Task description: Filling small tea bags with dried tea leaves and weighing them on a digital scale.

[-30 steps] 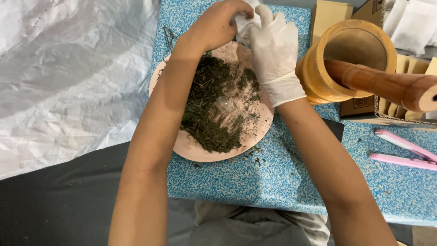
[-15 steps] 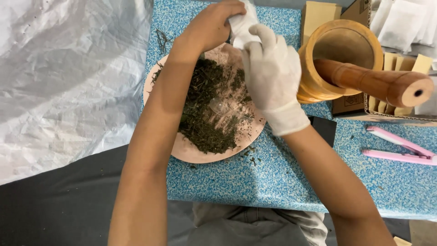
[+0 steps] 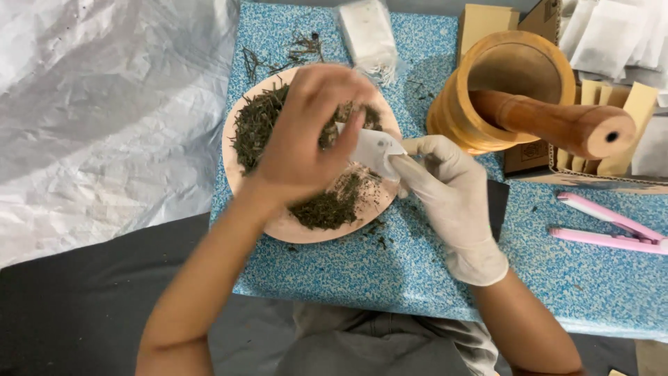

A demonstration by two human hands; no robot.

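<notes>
- A person's bare left hand [image 3: 306, 132] hovers over a round pinkish plate [image 3: 292, 226] of dried dark-green herbs [image 3: 254, 125], its grip closed, fingertips pinching the top edge of a small white paper sachet [image 3: 372, 150].
- The right hand [image 3: 445, 191], in a white disposable glove, meets it from the other side; its grip is also closed, thumb and forefinger clasping the sachet's lower right edge.
- The sachet sits between the two hands, held above the right half of the plate and clear of the herbs below.
- The herbs lie in two patches: a heap at the plate's upper left and a smaller clump [image 3: 327, 207] near its lower rim, with bare plate between them.
- The plate rests on a desk [image 3: 362, 278] covered in a blue speckled surface; loose flecks of herb dot the surface just beside the plate's lower rim, and a few dried stems [image 3: 303, 49] lie above it.
- To the right stands a wooden mortar [image 3: 515, 69], a wooden pestle [image 3: 557, 122] leaning out of it toward the right.
- A pink flat-jawed tool [image 3: 609, 226] lies at the desk's right edge, well apart from the hands.
- A clear packet of white sachets [image 3: 369, 35] rests at the top of the desk.
- Crumpled silvery sheeting [image 3: 104, 104] covers the area to the left.
</notes>
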